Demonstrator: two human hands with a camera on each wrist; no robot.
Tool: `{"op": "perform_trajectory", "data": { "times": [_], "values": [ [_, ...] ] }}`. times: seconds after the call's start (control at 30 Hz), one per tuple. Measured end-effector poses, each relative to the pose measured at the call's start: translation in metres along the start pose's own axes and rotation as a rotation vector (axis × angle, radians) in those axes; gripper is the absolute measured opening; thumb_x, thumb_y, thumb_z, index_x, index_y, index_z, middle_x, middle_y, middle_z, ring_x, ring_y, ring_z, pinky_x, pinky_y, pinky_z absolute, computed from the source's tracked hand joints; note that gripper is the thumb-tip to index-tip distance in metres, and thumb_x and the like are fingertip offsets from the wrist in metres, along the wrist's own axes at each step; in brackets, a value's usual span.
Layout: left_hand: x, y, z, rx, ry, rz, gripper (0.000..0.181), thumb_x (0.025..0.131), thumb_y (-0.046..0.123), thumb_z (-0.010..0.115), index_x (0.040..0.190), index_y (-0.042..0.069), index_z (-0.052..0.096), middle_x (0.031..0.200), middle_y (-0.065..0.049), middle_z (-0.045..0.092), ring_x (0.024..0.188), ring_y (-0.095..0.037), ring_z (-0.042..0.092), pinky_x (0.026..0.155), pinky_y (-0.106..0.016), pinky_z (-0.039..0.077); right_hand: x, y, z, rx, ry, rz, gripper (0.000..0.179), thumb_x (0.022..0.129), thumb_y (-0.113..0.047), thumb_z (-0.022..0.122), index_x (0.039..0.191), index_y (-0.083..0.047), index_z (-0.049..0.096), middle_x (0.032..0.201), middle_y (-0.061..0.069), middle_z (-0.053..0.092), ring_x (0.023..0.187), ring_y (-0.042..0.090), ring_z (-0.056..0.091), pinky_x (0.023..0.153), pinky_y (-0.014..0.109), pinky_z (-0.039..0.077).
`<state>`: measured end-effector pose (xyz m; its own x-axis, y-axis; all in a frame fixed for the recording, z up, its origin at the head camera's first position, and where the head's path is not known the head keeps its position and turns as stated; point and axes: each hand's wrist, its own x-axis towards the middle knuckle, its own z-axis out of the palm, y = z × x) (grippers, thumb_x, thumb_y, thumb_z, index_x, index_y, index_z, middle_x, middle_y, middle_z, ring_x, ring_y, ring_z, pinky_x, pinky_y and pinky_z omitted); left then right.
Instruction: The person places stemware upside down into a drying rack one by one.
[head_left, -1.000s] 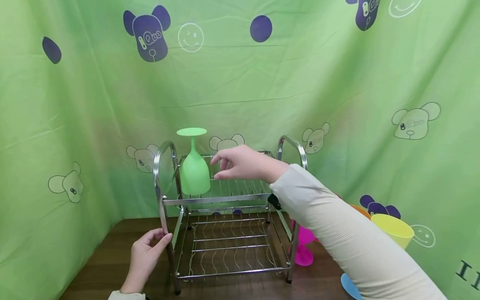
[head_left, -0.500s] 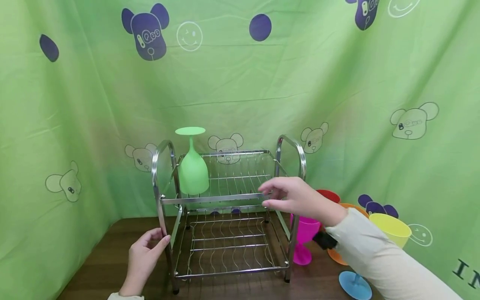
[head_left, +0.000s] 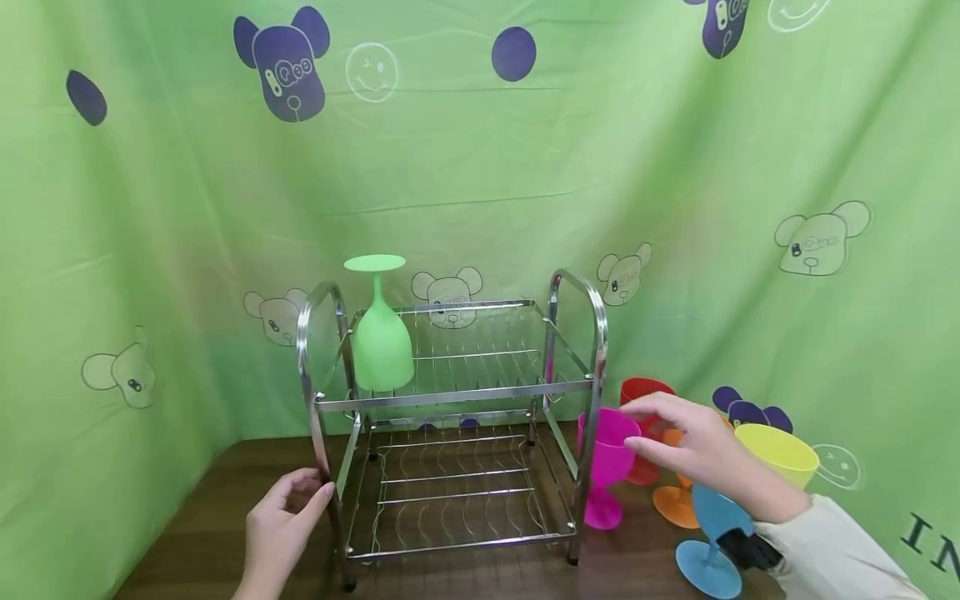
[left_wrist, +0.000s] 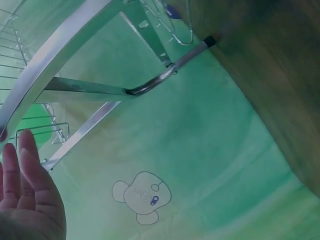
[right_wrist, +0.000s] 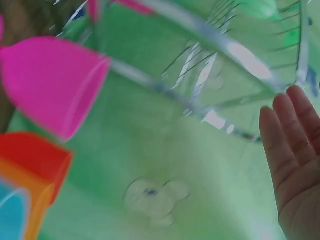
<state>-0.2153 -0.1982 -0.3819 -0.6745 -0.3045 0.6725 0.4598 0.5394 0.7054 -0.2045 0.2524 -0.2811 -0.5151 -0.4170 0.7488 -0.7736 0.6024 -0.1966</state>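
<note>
Left hand (head_left: 283, 517): thumb and fingers pinch the dish rack (head_left: 465, 394) at its left front post, probably to steady it. Right hand (head_left: 693, 446): thumb and fingers spread, nothing held, at pink goblet (head_left: 613, 462), upright just right of rack; contact, can't tell. Green goblet (head_left: 382, 350) rim-down on rack's top tier, left end, likely for stability. Red goblet (head_left: 641, 395), orange goblet (head_left: 675, 505), yellow goblet (head_left: 783, 454), blue goblet (head_left: 716, 510): right of rack. Vs 1 s ago: right hand was over rack's top tier; green goblet unmoved.
</note>
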Motion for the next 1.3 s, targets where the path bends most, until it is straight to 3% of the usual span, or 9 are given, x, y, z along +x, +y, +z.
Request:
{"op": "perform_trajectory", "data": {
  "times": [0.1, 0.37, 0.47, 0.63, 0.83, 1.07, 1.3],
  "values": [
    [-0.003, 0.000, -0.004, 0.003, 0.019, -0.013, 0.016, 0.072, -0.002, 0.077, 0.084, 0.002, 0.068, 0.070, 0.018, 0.061, 0.059, 0.003, 0.054, 0.054, -0.012, 0.042, -0.017, 0.013, -0.001, -0.005, 0.073, 0.024, 0.046, 0.062, 0.005, 0.083, 0.104, -0.007, 0.068, 0.103, -0.014, 0.063, 0.087, -0.002, 0.056, 0.071, 0.010, 0.046],
    [-0.008, 0.001, -0.008, -0.026, 0.001, 0.020, 0.018, 0.069, -0.007, 0.076, 0.081, 0.003, 0.068, 0.067, 0.018, 0.059, 0.056, 0.002, 0.053, 0.054, -0.011, 0.043, -0.050, 0.030, -0.013, -0.031, 0.128, 0.204, 0.042, 0.065, 0.007, 0.081, 0.103, -0.005, 0.067, 0.105, -0.026, 0.057, 0.090, -0.011, 0.052, 0.074, 0.005, 0.042],
    [-0.009, 0.003, -0.008, -0.034, -0.012, 0.040, 0.020, 0.068, -0.008, 0.077, 0.080, 0.004, 0.067, 0.066, 0.018, 0.058, 0.055, 0.001, 0.053, 0.053, -0.012, 0.042, -0.059, 0.035, -0.019, -0.039, 0.136, 0.238, 0.046, 0.065, 0.007, 0.080, 0.105, -0.012, 0.067, 0.106, -0.029, 0.055, 0.091, -0.012, 0.051, 0.075, 0.005, 0.040],
    [-0.013, 0.004, -0.007, -0.040, -0.042, 0.110, 0.023, 0.065, -0.009, 0.076, 0.080, 0.005, 0.066, 0.067, 0.019, 0.058, 0.053, 0.002, 0.052, 0.052, -0.012, 0.043, -0.073, 0.044, -0.025, -0.016, 0.161, 0.271, 0.068, 0.065, 0.009, 0.079, 0.113, -0.035, 0.060, 0.109, -0.032, 0.053, 0.093, -0.013, 0.050, 0.074, 0.004, 0.038],
    [-0.014, 0.005, -0.006, -0.076, -0.069, 0.221, 0.028, 0.061, -0.013, 0.076, 0.081, 0.004, 0.066, 0.068, 0.018, 0.059, 0.053, 0.004, 0.052, 0.050, -0.012, 0.043, -0.089, 0.050, -0.031, -0.034, 0.169, 0.363, 0.066, 0.070, 0.007, 0.077, 0.118, -0.032, 0.056, 0.110, -0.034, 0.049, 0.096, -0.014, 0.046, 0.075, 0.004, 0.036],
    [-0.018, 0.011, 0.000, -0.121, -0.074, 0.245, 0.032, 0.059, -0.015, 0.075, 0.082, 0.005, 0.065, 0.068, 0.016, 0.059, 0.054, 0.002, 0.052, 0.049, -0.013, 0.042, -0.107, 0.058, -0.032, -0.028, 0.189, 0.419, 0.080, 0.074, 0.008, 0.073, 0.125, -0.045, 0.042, 0.116, -0.036, 0.043, 0.104, -0.018, 0.038, 0.078, 0.002, 0.030],
    [-0.027, 0.015, 0.016, -0.165, -0.133, 0.291, 0.036, 0.058, -0.015, 0.076, 0.085, 0.006, 0.066, 0.067, 0.006, 0.061, 0.057, 0.000, 0.055, 0.047, -0.015, 0.040, -0.137, 0.064, -0.027, 0.029, 0.230, 0.516, 0.080, 0.083, 0.009, 0.064, 0.135, -0.043, 0.034, 0.120, -0.037, 0.037, 0.105, -0.022, 0.035, 0.080, 0.001, 0.028]
  ]
}}
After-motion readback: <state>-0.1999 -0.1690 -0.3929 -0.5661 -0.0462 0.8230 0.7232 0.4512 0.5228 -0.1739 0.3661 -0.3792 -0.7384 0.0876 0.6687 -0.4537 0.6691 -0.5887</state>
